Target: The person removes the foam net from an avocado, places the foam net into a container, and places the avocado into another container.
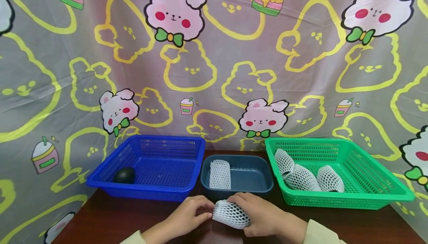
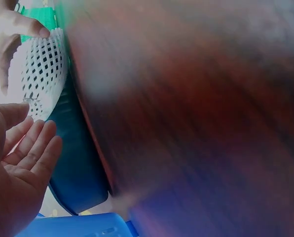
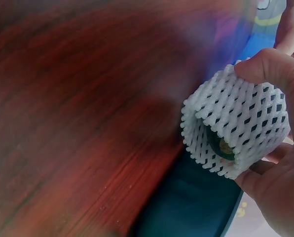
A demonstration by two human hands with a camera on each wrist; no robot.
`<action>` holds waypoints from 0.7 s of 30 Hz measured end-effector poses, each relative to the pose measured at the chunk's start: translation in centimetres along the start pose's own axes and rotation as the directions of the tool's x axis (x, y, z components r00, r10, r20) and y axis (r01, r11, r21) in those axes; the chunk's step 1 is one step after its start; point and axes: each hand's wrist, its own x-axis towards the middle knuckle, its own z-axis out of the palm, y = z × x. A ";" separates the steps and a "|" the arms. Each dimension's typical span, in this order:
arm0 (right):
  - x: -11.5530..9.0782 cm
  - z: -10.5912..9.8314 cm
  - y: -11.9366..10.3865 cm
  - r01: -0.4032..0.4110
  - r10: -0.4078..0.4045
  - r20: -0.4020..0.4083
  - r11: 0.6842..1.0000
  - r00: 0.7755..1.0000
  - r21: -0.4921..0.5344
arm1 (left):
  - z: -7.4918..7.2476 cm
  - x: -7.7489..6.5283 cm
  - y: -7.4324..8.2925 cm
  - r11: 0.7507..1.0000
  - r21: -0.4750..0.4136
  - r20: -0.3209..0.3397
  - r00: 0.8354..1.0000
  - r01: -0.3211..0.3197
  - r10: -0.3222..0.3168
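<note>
My right hand grips an avocado in a white foam net sleeve, held low over the table in front of the grey-blue tub. In the right wrist view, dark green skin and the brown stem end of the avocado show inside the net's open end. My left hand is at the sleeve's other end, its fingers extended and parted from the thumb. In the left wrist view, the fingertips of the left hand lie right at the net's edge.
A blue basket on the left holds one bare avocado. The grey-blue tub in the middle holds a foam net sleeve. The green basket on the right contains several netted fruits. A patterned curtain hangs behind.
</note>
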 end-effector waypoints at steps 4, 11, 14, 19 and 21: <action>0.2 0.3 0.2 0.006 -0.006 0.009 1.000 1.000 -0.002 | 0.1 0.0 0.0 1.000 0.002 0.008 1.000 0.014 -0.014; 0.5 0.3 0.3 0.007 -0.008 0.033 1.000 0.999 0.009 | 0.0 0.3 0.0 0.999 -0.003 0.046 0.998 0.044 -0.044; 0.6 0.4 0.3 0.019 -0.019 0.029 1.000 0.999 0.009 | -0.1 0.6 0.1 0.998 -0.014 0.069 0.996 0.066 -0.065; 0.5 0.3 0.3 0.029 -0.029 0.038 0.999 0.999 0.013 | 0.0 0.8 0.2 0.995 -0.049 0.076 0.993 0.091 -0.088; 0.5 0.3 0.3 0.019 -0.020 0.052 1.000 0.998 0.019 | 0.1 0.9 0.1 0.994 -0.065 0.066 0.994 0.091 -0.087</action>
